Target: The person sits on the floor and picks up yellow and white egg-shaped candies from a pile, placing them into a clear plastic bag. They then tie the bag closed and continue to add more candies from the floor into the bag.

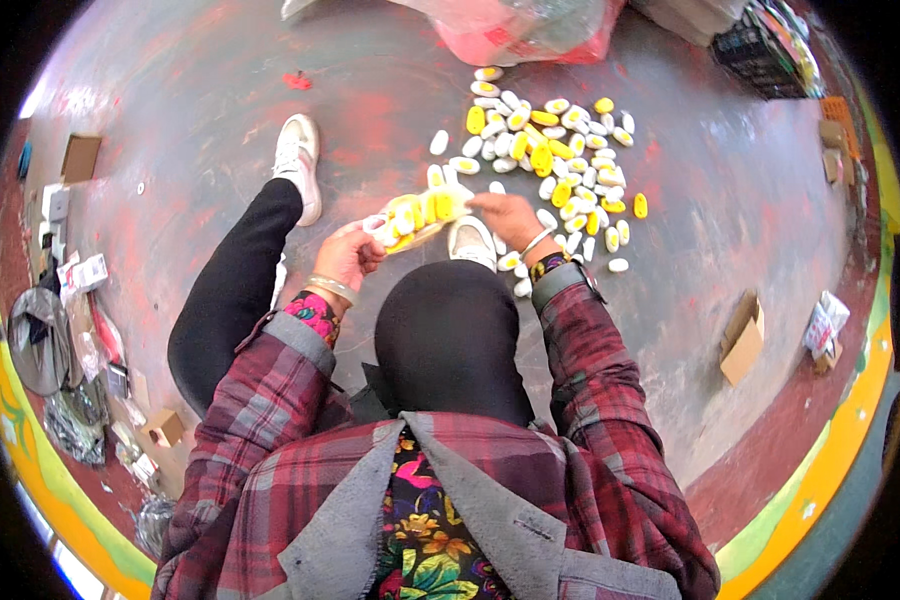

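Between my hands stretches a see-through plastic bag (454,205) with several yellow and white oval pieces in it. At its left end, the fingers of my left hand (345,260) are closed on the bag. My right hand (511,219) pinches its other end, above my right shoe. Just beyond and to the right, a loose pile of small white and yellow oval pieces (560,150) lies spread on the floor; their exact kind is too small to tell.
A large clear and red plastic sack (515,28) stands at the far side, with a black crate (755,55) to its right. An open cardboard box (743,338) lies at right. Along the left edge are a round dark mesh item (42,340), plastic bags (78,420) and small boxes (163,428).
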Demonstrator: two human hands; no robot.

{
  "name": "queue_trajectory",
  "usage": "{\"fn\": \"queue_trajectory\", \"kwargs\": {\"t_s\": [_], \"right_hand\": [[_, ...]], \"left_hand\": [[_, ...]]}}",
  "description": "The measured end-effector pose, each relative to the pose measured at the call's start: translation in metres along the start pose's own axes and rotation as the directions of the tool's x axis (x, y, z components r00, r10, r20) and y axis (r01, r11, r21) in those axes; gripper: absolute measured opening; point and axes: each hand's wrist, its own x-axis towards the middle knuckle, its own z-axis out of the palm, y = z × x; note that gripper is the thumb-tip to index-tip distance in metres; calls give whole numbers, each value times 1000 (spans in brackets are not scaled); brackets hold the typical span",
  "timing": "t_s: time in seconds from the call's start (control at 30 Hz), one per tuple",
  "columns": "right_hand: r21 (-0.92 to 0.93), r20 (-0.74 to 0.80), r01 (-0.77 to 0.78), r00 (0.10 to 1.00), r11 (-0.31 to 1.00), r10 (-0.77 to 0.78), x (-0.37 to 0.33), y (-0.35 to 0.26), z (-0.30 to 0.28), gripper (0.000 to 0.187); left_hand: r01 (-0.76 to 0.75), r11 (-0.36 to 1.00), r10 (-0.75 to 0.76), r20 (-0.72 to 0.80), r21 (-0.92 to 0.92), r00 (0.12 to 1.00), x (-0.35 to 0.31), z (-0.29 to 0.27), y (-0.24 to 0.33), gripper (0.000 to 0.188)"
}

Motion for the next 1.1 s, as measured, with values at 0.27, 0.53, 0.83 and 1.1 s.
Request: {"fn": "queue_trajectory", "kwargs": {"t_s": [0.27,0.53,0.83,1.1], "right_hand": [[-216,-129,-461,887,861,443,-71,75,-19,27],[-624,-49,-365,901,691,432,-102,71,68,30],[-19,52,-658,751,753,658,-83,113,47,33],[953,298,-300,907,-39,298,-81,37,-23,40]], "left_hand": [[24,999,-25,37,42,999,2,2,-5,27],[29,999,-29,55,14,998,2,-1,-7,27],[29,999,-31,37,36,999,-1,5,-3,28],[38,999,-38,18,-6,999,-5,7,-2,28]]}}
